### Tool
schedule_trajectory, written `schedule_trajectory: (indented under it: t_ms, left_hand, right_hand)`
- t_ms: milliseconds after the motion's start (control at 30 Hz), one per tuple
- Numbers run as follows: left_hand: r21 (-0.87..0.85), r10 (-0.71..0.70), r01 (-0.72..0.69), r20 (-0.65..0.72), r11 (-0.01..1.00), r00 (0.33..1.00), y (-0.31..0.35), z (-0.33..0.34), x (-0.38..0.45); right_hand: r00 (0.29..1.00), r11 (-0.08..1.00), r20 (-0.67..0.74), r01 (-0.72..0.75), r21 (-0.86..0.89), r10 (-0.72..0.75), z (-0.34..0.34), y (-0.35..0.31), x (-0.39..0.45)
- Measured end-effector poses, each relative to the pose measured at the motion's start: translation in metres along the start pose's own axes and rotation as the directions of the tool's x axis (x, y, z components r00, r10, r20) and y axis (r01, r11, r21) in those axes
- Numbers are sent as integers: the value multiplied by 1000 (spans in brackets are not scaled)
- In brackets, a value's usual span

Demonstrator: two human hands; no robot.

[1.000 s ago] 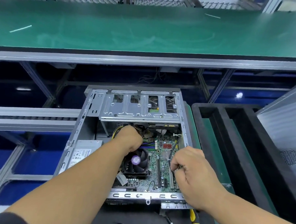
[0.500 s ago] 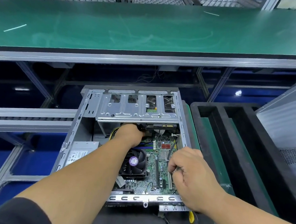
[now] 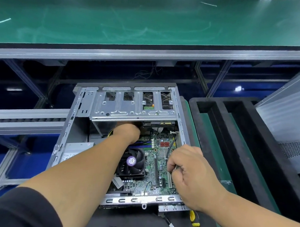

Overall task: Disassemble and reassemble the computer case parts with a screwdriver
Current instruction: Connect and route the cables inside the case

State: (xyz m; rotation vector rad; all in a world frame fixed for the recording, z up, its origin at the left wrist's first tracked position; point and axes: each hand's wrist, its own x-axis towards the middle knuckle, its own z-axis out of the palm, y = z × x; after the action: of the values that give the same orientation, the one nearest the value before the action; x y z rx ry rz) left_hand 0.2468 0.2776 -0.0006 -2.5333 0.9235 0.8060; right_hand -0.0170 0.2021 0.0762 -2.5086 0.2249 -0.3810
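**Two hands deep in an open case, with cables and board at risk**

Both hands are inside the grey sheet-metal computer case [image 3: 79, 113], which lies open on its side between a green-topped workbench [image 3: 150, 21] and a black foam tray [image 3: 215, 120]. The left hand [image 3: 126, 131] reaches under the silver perforated drive cage [image 3: 134, 106], and its fingers are hidden there, so I cannot tell whether they grasp anything. The right hand [image 3: 189, 174] is clenched around a thin dark cable [image 3: 169, 149] that runs up over the green motherboard [image 3: 154, 153], just beside the long expansion slots.

The yellow-and-black-handled screwdriver [image 3: 193, 219] lies outside the case, just past its near edge and below the right wrist; neither hand holds it.

My reading is that a cable or connector is being worked free by hand. Several things could go wrong:

- A hard pull on the cable rather than its plug could tear wires or stress the board header.
- The left forearm crosses directly above the black square cooler fan [image 3: 132, 162]; leaning on it could bend a blade or load the heatsink mount.
- Unseen fingers under the cage may meet sharp stamped edges or snag the yellow wires near the wrist.
- The right wrist hangs over the case's near rail, close above the screwdriver, and could knock it away.
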Motion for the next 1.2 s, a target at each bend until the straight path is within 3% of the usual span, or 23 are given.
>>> schedule_trajectory:
  t_ms: [400, 667, 933, 1200]
  left_hand:
    - [-174, -34, 5, -160, 985, 987, 7, 14, 10]
    - [-75, 19, -28, -117, 997, 993, 5, 11, 6]
    - [-229, -76, 20, -238, 973, 968, 5, 15, 3]
    - [-195, -66, 12, -273, 981, 960, 9, 14, -4]
  right_hand:
    - [1000, 1000, -13, 5, 2, -5, 2, 3, 0]
    - [1000, 1000, -17, 13, 1, -13, 2, 3, 0]
    - [1000, 1000, -20, 16, 5, -16, 1, 2, 0]
    - [1000, 1000, -25, 13, 3, -12, 1, 2, 0]
